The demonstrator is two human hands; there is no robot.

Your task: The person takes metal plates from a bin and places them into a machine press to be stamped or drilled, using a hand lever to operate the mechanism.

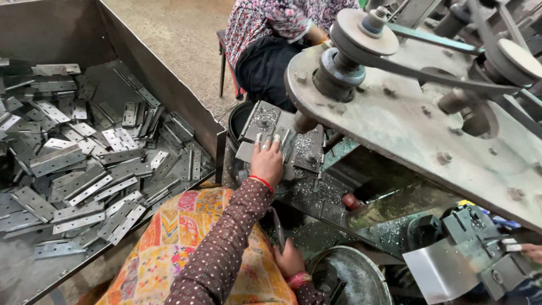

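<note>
A: Two hands at work, one low, one reaching. Nearest the camera, the right hand [289,258] sits close to the body, fingers wrapped shut around a dark lever [278,227] that stands up beside a round metal pan [361,279].

B: And the left hand [267,162]?

A: Stretched forward, palm down, fingers spread flat and pressing a metal hinge plate [248,151] onto the machine bed [305,148]. It is not clamped around it, just holding it down from above, likely so the piece sits square under the spindle [305,122].

B: The bed looks gritty.

A: Bright metal shavings all over it, which fits cutting or drilling. Off to the left, within easy reach, a big steel bin [169,90] holds a loose heap of hinges [90,164], a sensible spot for stock.

B: Further out?

A: A heavy tilted plate [395,130] carries a pulley [364,33] and belt [435,73] overhead. Beyond it another person [271,34] in patterned cloth sits on bare concrete floor [180,34]. At far right, someone else's fingers [530,252] touch a second fixture [480,248].
</note>
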